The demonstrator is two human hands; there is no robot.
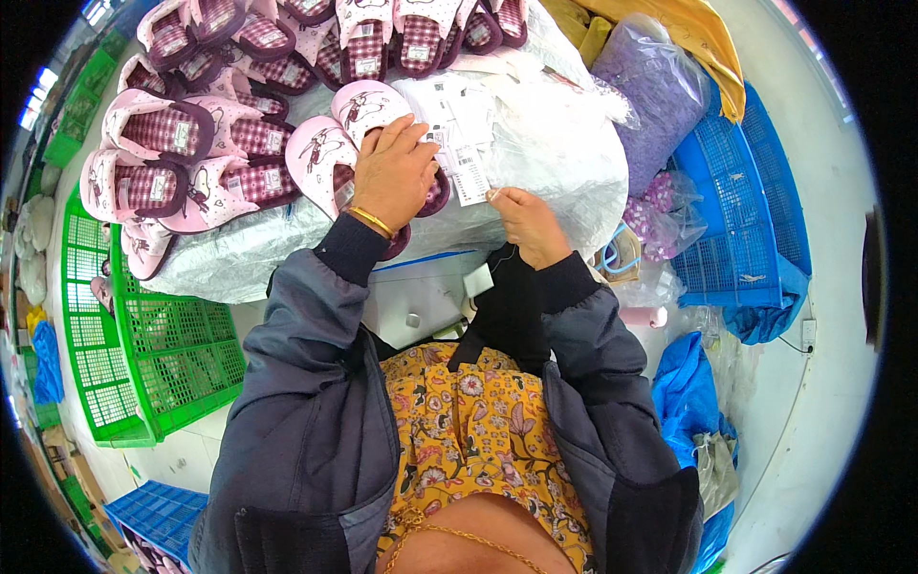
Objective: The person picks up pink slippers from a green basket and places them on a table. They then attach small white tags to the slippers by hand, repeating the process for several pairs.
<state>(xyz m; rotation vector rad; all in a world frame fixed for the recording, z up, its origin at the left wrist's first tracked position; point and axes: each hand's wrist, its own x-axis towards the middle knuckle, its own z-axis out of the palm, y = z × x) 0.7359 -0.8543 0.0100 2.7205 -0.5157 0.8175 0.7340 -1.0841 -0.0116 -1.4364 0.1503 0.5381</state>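
Observation:
My left hand [394, 172] rests on top of a pair of pink slippers [330, 143] with checked maroon linings, gripping them against a white plastic sack. My right hand [528, 222] is just right of it, its fingers pinched on a small white paper tag [469, 177] hanging from a strip of tags. A gold bangle sits on my left wrist. Both forearms wear grey jacket sleeves with dark cuffs.
Several matching pink slippers [182, 143] lie heaped at the upper left on the white sack [555, 134]. Green plastic crates [143, 344] stand at the left, blue crates [736, 210] at the right, with a purple bag [650, 86] and yellow cloth behind.

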